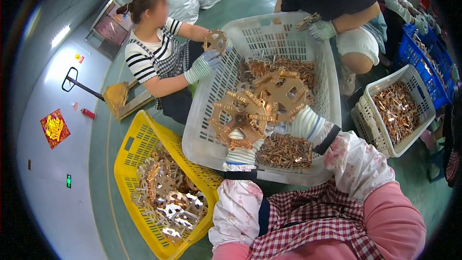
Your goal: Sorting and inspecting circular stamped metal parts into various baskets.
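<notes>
- Copper-coloured cut-out plates [279, 89] are gripped by the part-curled left hand [240, 154] and right hand [308, 124], above the white basket [298, 176].
- The green floor [132, 240] is bordered at left by a pale wall [62, 178].

Raised capital lettering, the same short English phrase repeated, runs along the bars of the copper-coloured pieces [239, 97] that the left hand [240, 153] and right hand [306, 123] hold above the white basket [298, 177], inward of its near edge. On the wall [53, 207], a red diamond-shaped poster [55, 129] carries large gold ornamental characters. Nearer the wall's floor edge, a small green sign [69, 181] bears pale marks too small to make out. By the doorway, a yellow sticker [78, 57] and a red label [81, 59] sit together, their print likewise too tiny to read
</notes>
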